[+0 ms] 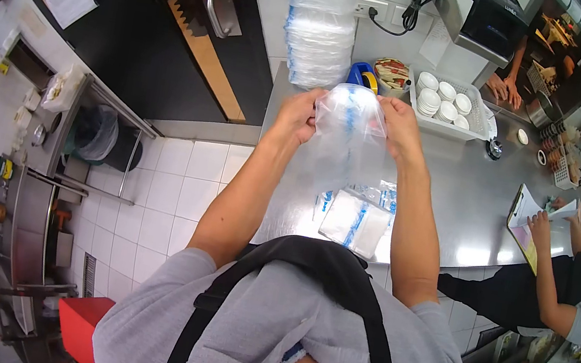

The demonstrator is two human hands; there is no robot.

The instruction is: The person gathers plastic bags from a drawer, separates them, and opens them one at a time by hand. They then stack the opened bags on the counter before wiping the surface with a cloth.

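Bag [346, 145] in my head view, held above the bench [453, 207] near its left edge; left hand [295, 116] and right hand [401, 128] pinch opposite sides of its upper end between their fingers. I judge it light, limp and slippery, best gripped at those sides.

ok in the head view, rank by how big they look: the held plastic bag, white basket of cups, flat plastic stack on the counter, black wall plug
1. Held plastic bag
2. White basket and flat plastic stack: too alike to rank
3. Black wall plug
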